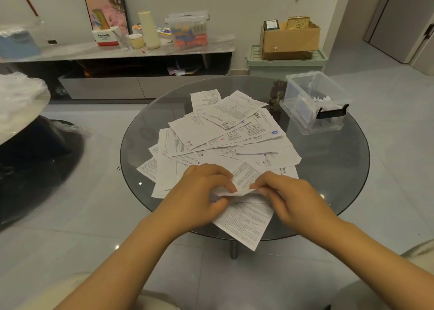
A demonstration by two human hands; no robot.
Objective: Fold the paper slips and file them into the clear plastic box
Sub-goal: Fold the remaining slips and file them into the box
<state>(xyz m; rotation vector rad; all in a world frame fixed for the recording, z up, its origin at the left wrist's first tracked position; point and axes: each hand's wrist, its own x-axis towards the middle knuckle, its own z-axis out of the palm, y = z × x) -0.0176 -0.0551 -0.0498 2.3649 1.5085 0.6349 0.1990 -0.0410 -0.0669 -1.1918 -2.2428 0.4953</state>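
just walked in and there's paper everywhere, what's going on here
A person is sorting paper slips at a round glass table. Both hands are on one slip at the near edge of the pile: the left hand and the right hand pinch its lower edge, apparently starting a fold. The clear plastic box sits open at the table's far right with a few folded slips already inside. Most slips lie unfolded.

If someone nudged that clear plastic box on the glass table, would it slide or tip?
The clear plastic box would probably slide: the glass table looks smooth. It seems light, holding only a few folded slips. Its low, wide shape makes tipping unlikely.
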